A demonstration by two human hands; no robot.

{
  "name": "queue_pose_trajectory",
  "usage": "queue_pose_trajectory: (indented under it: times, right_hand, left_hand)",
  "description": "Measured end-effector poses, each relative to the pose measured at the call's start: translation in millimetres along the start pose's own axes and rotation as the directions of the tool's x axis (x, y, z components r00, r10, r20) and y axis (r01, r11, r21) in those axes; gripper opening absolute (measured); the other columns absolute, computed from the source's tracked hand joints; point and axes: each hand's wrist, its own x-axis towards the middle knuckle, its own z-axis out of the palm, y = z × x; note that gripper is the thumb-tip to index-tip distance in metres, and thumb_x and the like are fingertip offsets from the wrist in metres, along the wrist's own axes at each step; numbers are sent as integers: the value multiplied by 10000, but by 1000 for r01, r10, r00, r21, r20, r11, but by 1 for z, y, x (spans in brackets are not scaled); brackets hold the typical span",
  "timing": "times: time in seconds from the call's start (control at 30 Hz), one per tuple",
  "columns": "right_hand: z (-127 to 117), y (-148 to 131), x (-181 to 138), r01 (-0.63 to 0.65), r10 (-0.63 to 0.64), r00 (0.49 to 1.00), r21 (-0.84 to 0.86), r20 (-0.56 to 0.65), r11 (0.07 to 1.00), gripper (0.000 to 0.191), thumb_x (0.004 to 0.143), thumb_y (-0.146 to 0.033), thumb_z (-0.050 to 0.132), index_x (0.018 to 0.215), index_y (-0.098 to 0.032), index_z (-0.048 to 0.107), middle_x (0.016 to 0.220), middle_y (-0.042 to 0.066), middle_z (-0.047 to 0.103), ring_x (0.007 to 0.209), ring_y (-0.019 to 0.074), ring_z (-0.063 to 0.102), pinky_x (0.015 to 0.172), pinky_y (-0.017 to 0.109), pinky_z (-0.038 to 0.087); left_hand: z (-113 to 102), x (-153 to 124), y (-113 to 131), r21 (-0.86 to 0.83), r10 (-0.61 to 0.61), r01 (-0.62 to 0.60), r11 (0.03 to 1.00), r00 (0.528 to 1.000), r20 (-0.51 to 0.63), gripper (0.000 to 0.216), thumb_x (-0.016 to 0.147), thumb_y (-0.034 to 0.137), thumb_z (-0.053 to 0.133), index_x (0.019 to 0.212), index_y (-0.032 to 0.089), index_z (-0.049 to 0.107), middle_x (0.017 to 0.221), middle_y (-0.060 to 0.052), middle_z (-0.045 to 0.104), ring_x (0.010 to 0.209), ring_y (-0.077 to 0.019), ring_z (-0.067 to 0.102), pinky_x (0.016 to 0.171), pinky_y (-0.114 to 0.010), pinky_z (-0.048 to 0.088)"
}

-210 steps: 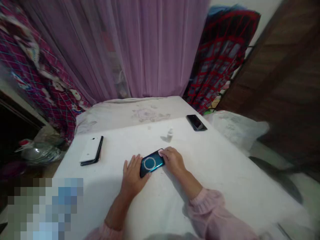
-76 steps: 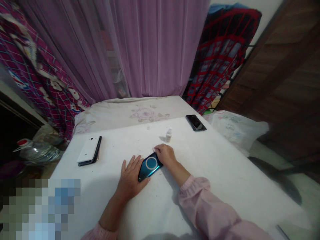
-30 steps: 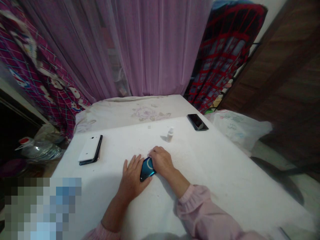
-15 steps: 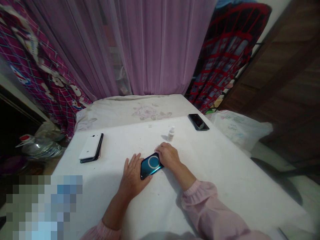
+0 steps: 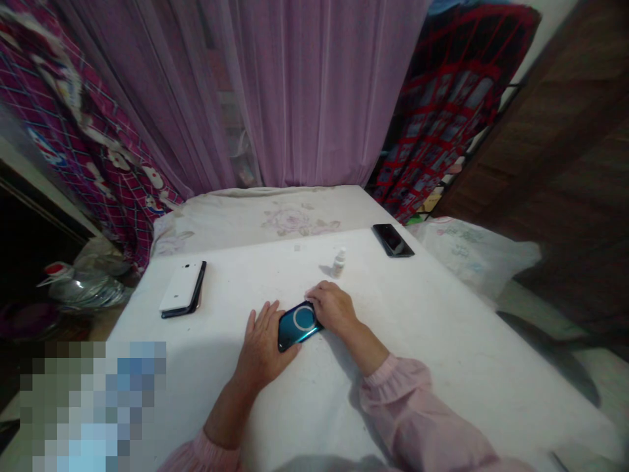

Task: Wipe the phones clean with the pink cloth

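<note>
A dark phone with a teal edge and a pale ring on its back [image 5: 297,322] lies on the white table [image 5: 442,341] in front of me. My left hand [image 5: 260,344] rests flat beside it, fingers spread, thumb against the phone's near left edge. My right hand [image 5: 334,309] sits on the phone's far right end with its fingers curled and pressed down. A small pale bit shows under its fingertips; I cannot make out what it is. A small white dropper bottle [image 5: 338,262] stands just beyond my right hand.
A white phone stacked on a dark one [image 5: 183,296] lies at the left of the table. A black phone [image 5: 392,240] lies at the far right edge. A white plastic bag [image 5: 472,252] sits right of the table, and purple curtains [image 5: 304,98] hang behind.
One second ago my right hand covered most of the phone; it has since slid back to the phone's far right end, uncovering the ring. My left hand has stayed flat beside it.
</note>
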Motion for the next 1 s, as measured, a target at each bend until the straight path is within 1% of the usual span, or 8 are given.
queue_pose_trajectory:
  times: [0.17, 0.3, 0.4, 0.6, 0.7, 0.8, 0.9, 1.0]
  right_hand:
    - [-1, 2, -9, -47, 47, 998, 2, -36, 999, 263, 935, -208, 502, 996, -276, 748, 1020, 34, 695, 989, 179, 603, 800, 249, 448]
    - [13, -23, -29, 95, -93, 995, 42, -48, 995, 252, 919, -185, 508, 967, -261, 743, 1001, 30, 693, 940, 172, 604, 796, 245, 450]
    - [20, -28, -39, 167, -161, 983, 65, -83, 984, 233, 918, -200, 529, 993, -270, 738, 989, 29, 695, 916, 168, 601, 782, 242, 448]
    - [12, 5, -29, -61, 65, 985, 28, -161, 998, 265, 956, -227, 492, 967, -263, 755, 936, 34, 696, 879, 186, 603, 718, 253, 439]
    - [11, 6, -24, -120, 116, 981, -16, -158, 993, 276, 967, -249, 480, 975, -258, 756, 951, 40, 691, 889, 195, 599, 707, 263, 436]
    - [17, -9, -27, -49, 39, 987, -63, -156, 997, 303, 985, -256, 445, 986, -250, 747, 964, 46, 688, 896, 196, 591, 717, 269, 431]
    - [27, -25, -35, 102, -113, 982, -84, -152, 991, 250, 965, -258, 490, 986, -246, 739, 960, 43, 684, 890, 185, 584, 734, 263, 429]
    - [31, -25, -38, 172, -185, 966, -85, -179, 981, 214, 942, -250, 531, 967, -255, 743, 925, 35, 681, 853, 173, 581, 713, 257, 427]
  left_hand:
    - [1, 0, 1, 11, -2, 2, 1000, 1000, 3, 554, 783, 393, 632, 1275, 172, 506, 1451, -187, 494, 1377, -365, 410, 1132, -607, 269]
    - [1, 0, 1, 17, 1, -1, 1000, 1000, -6, 552, 775, 386, 637, 1269, 173, 516, 1446, -184, 500, 1374, -369, 414, 1125, -609, 281]
    - [0, 0, 1, 20, 4, -4, 1000, 1000, 4, 560, 778, 388, 635, 1272, 156, 510, 1444, -192, 501, 1376, -367, 411, 1124, -610, 282]
    - [1, 0, 1, 18, -2, 2, 1000, 1000, -1, 555, 780, 394, 633, 1271, 165, 512, 1441, -186, 507, 1373, -366, 416, 1129, -603, 277]
    - [2, 0, 1, 16, 0, 0, 1000, 1000, -3, 552, 780, 391, 636, 1268, 162, 516, 1440, -187, 507, 1370, -371, 419, 1129, -605, 275]
    - [2, 0, 0, 15, 6, -6, 1000, 1000, -8, 544, 783, 385, 636, 1266, 167, 514, 1441, -187, 506, 1373, -365, 416, 1131, -599, 271]
    - [2, 0, 0, 17, 7, -6, 1000, 1000, -10, 551, 777, 381, 638, 1269, 169, 508, 1437, -186, 511, 1376, -363, 413, 1131, -600, 269]
    - [1, 0, 0, 13, 5, -5, 1000, 1000, 0, 560, 775, 386, 639, 1272, 165, 503, 1439, -190, 507, 1374, -363, 416, 1129, -600, 272]
